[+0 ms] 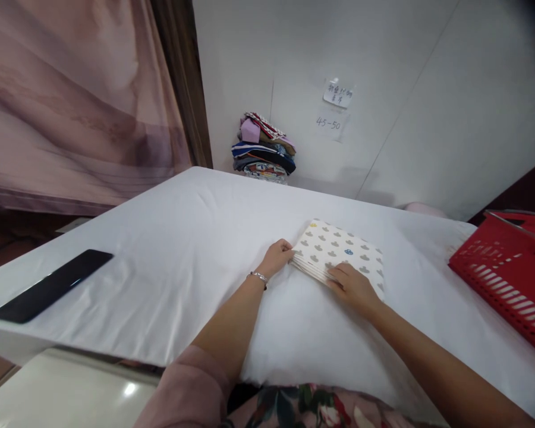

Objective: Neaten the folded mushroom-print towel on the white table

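Note:
A folded white cloth (334,241) with a grey cloud-like print, one yellow and one blue motif, lies on the table right of centre. Its stacked layers show along the near edge. My left hand (279,257), a bracelet at the wrist, pinches the cloth's left near corner between thumb and fingers. Farther right, my right hand (352,286) grips the near edge, its fingers curled on the top layer and the thumb at the layered side. Part of the cloth's right near corner is hidden behind that hand.
White fabric covers the table (160,220). A black flat panel (53,284) lies at the left and a red plastic basket (508,267) stands at the right. Behind the far edge is a pile of folded fabrics (265,148). Handwritten notes (332,110) hang on the wall.

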Tool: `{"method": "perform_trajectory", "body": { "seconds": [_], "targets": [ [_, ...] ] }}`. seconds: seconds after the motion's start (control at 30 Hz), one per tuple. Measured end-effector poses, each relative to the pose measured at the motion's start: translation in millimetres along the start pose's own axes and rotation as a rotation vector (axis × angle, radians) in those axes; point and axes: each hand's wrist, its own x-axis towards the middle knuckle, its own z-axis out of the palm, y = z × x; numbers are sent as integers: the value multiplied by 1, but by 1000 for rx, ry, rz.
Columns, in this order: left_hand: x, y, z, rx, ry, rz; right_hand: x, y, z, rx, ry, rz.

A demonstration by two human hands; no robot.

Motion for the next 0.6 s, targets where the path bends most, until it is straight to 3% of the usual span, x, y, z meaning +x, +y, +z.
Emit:
{"method": "perform_trajectory", "body": {
  "seconds": [0.27,0.6],
  "targets": [
    [-6,9,-1,5,26,5,-11,4,-2,79,21,74],
    [-3,2,-1,61,19,31,-7,-1,-2,77,25,137]
  ]
}}
